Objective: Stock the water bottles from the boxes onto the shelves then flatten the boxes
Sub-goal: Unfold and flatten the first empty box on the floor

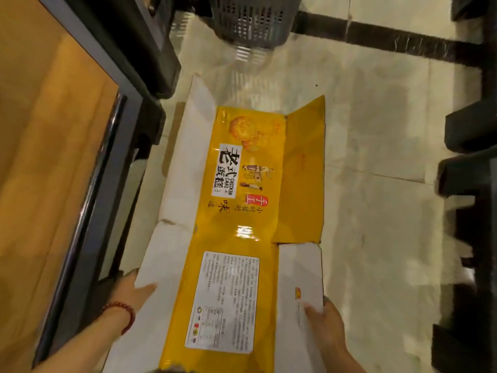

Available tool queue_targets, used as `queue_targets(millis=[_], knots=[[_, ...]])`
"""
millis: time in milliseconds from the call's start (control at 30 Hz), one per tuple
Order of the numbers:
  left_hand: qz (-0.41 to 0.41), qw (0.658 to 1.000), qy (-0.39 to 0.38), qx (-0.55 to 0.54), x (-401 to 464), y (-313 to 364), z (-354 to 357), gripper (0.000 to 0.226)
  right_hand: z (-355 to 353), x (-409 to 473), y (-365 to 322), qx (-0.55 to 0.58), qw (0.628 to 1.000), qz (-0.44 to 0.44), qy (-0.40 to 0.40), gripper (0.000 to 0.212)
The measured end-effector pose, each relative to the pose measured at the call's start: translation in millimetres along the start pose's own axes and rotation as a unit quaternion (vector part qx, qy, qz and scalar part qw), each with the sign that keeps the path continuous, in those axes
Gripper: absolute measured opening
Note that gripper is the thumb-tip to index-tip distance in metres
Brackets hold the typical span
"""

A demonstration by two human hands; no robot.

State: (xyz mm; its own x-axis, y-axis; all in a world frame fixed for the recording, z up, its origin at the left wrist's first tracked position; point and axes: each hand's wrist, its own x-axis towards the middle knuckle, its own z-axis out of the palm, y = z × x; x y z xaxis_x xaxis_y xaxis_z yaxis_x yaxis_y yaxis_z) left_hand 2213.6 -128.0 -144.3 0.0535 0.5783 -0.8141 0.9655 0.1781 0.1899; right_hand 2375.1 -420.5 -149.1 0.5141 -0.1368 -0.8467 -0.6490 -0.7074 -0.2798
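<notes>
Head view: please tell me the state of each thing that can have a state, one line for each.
yellow box: flattened, flaps spread out, printed side up.
left hand: fingers straight, resting on the box's left white flap.
right hand: gripping the right white flap at its edge.
grey basket: standing on the floor; contents cannot be seen.

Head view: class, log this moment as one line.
flattened yellow-and-white cardboard box on floor | left hand flat on flap | right hand grips edge
</notes>
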Motion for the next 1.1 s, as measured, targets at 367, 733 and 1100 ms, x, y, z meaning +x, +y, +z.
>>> queue_targets(millis=[367, 733, 1100], knots=[[0.016, 0.995, 0.063, -0.077, 88, 40, 5, 0.032, 24, 90, -34, 0.014, 0.997, -0.074, 0.024, 0.020], [-0.010, 0.993, 0.107, -0.045, 102, 17, -5, 0.040, 24, 96, -18, -0.080, 0.992, -0.077, 0.064, 0.026], [0.016, 0.994, -0.062, -0.086, -69, 75, -49, 0.016, -50, -59, -67, -0.140, 0.985, -0.093, -0.024, 0.026]])
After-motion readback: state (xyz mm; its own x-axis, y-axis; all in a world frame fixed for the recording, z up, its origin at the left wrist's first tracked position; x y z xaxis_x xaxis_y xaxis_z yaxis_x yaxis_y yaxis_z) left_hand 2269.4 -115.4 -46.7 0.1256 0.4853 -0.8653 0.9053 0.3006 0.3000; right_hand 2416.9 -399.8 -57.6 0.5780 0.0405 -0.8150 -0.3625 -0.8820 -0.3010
